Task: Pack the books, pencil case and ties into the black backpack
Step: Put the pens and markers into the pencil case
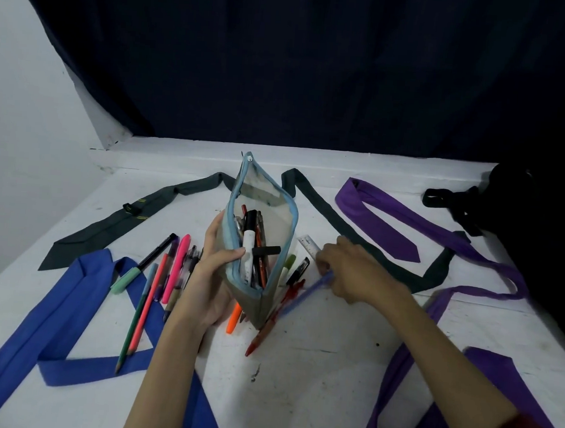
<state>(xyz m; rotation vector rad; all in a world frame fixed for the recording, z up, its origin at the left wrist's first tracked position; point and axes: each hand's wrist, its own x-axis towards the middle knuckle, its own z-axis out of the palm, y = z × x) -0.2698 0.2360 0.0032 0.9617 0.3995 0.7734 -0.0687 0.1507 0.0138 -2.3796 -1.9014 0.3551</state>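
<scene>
**Pencil case open, mid-table**

We see a scuffed white table (312, 383) against a dark curtain (318, 66), with a white wall (19, 128) on the left. Left hand (213, 276) grips the pencil case (259, 245), unzipped and full of pens. Right hand (354, 272) pinches a blue pen (305, 295) beside a ruler (309, 244). Loose pens (160, 272) lie left of the case. Blue tie (50, 314), grey tie (113, 225) and purple tie (391, 221) are spread around. The backpack (509, 203) sits far right, mostly in shadow.

White table (312, 383) — dark curtain (318, 66) behind.
</scene>
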